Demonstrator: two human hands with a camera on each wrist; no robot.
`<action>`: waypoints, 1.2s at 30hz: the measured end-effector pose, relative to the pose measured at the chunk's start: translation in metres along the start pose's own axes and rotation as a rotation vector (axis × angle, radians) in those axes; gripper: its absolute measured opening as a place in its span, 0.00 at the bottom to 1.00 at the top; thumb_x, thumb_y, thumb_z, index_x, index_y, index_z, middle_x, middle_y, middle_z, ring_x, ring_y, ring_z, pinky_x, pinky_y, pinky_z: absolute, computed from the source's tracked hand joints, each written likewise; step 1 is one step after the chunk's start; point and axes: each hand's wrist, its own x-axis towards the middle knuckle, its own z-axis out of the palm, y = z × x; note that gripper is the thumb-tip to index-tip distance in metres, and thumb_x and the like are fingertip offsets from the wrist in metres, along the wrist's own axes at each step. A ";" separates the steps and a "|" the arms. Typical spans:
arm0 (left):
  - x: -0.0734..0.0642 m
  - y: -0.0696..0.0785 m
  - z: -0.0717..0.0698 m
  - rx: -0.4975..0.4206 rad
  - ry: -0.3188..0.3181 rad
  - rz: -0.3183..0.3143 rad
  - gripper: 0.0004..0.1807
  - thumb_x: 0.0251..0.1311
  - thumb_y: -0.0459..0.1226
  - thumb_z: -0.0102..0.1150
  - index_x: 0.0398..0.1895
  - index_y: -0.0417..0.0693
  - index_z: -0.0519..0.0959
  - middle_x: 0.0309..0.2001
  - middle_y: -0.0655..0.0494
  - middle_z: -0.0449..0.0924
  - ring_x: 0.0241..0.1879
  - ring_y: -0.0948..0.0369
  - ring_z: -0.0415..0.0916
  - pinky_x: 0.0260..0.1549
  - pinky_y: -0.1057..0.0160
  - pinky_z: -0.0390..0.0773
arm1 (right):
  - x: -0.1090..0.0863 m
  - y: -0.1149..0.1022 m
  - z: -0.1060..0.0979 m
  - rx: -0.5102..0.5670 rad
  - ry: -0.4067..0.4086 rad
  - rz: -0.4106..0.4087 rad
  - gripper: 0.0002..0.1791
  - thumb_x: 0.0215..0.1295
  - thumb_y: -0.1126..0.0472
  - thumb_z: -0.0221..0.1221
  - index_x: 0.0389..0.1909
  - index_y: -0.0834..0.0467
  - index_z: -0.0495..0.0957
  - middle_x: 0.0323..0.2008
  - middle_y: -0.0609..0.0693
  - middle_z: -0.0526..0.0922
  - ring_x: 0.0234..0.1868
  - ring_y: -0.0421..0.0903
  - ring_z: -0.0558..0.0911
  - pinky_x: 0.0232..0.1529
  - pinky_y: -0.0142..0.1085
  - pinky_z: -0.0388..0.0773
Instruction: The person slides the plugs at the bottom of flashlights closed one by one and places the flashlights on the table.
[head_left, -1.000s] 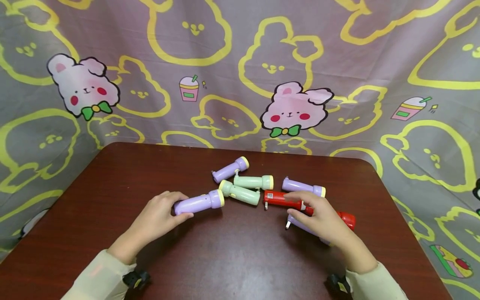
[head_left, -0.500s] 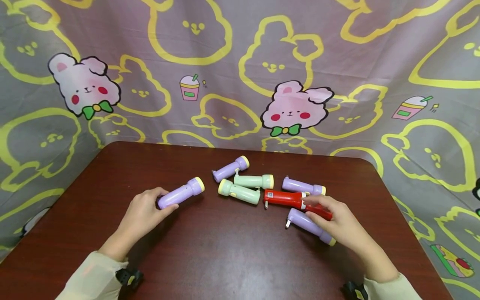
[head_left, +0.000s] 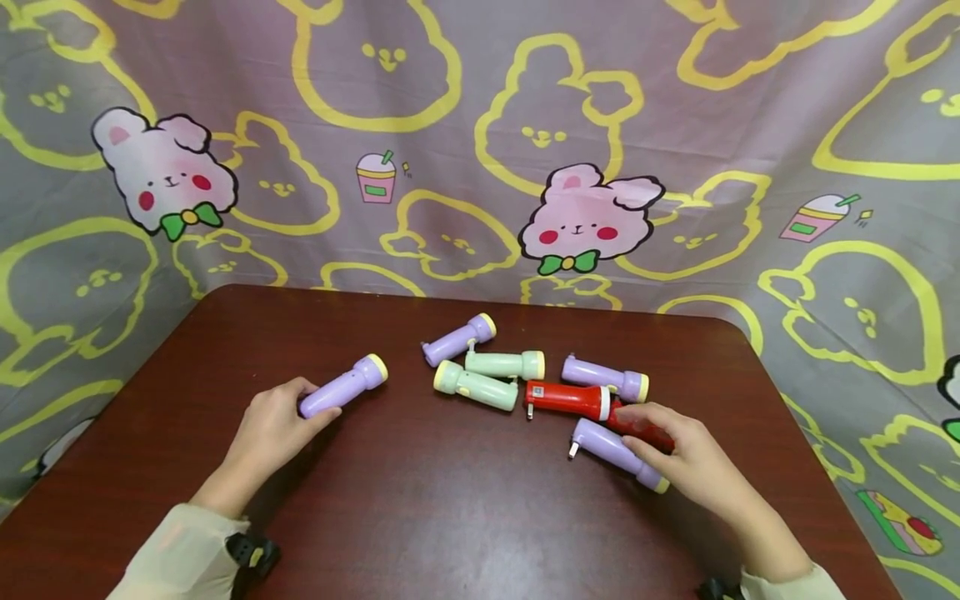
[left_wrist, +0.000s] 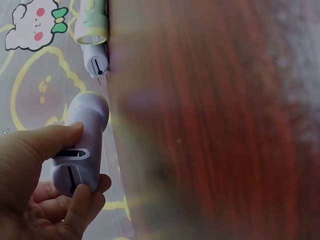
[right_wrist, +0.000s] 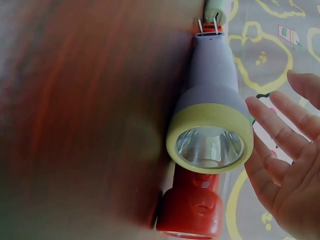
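Observation:
A purple flashlight (head_left: 345, 387) with a pale yellow rim is in my left hand (head_left: 273, 433), on the left side of the table. The left wrist view shows the thumb and fingers gripping its body (left_wrist: 90, 135) near the slotted tail end. My right hand (head_left: 697, 454) hovers at the right with fingers spread, holding nothing. Beneath and beside it are a purple flashlight (head_left: 602, 443) with plug prongs folded out and a red flashlight (head_left: 642, 427), partly hidden by the hand. Just left lies another red flashlight (head_left: 562, 397) with a white ring.
Two green flashlights, one in front (head_left: 480, 388) and one behind (head_left: 504, 364), lie side by side at mid-table. A purple flashlight (head_left: 457, 340) sits behind them, another purple one (head_left: 600, 375) to the right. A patterned curtain (head_left: 450, 75) backs the brown table (head_left: 420, 517).
My left hand has carried the purple flashlight left, away from the green ones. My right hand has drawn back to the right and slightly down, uncovering more of the red and purple flashlights.

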 end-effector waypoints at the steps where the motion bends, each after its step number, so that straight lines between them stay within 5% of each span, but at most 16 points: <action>1: 0.000 -0.001 0.000 0.001 -0.002 -0.005 0.22 0.50 0.44 0.74 0.41 0.37 0.81 0.34 0.43 0.85 0.27 0.53 0.74 0.27 0.56 0.70 | -0.001 0.000 0.000 0.006 -0.002 -0.003 0.18 0.55 0.68 0.70 0.47 0.56 0.83 0.43 0.48 0.87 0.41 0.38 0.83 0.44 0.21 0.76; 16: 0.000 -0.005 -0.002 -0.004 -0.044 -0.081 0.22 0.52 0.46 0.73 0.40 0.36 0.81 0.34 0.41 0.84 0.28 0.52 0.75 0.28 0.54 0.72 | -0.003 0.004 0.006 -0.034 -0.083 0.005 0.16 0.56 0.66 0.70 0.46 0.56 0.82 0.42 0.46 0.86 0.38 0.36 0.81 0.39 0.34 0.82; 31: 0.001 -0.008 -0.002 -0.005 -0.160 -0.173 0.25 0.54 0.49 0.71 0.39 0.35 0.79 0.30 0.45 0.79 0.26 0.55 0.70 0.24 0.62 0.66 | -0.002 0.006 0.009 -0.134 -0.151 0.026 0.20 0.53 0.64 0.72 0.48 0.53 0.82 0.41 0.43 0.85 0.37 0.36 0.79 0.37 0.34 0.79; 36: 0.000 -0.009 -0.002 0.007 -0.195 -0.212 0.26 0.53 0.50 0.70 0.37 0.34 0.77 0.27 0.47 0.77 0.25 0.55 0.70 0.22 0.63 0.66 | -0.002 0.008 0.010 -0.132 -0.150 -0.028 0.22 0.52 0.66 0.72 0.50 0.53 0.82 0.43 0.44 0.85 0.38 0.36 0.80 0.39 0.34 0.80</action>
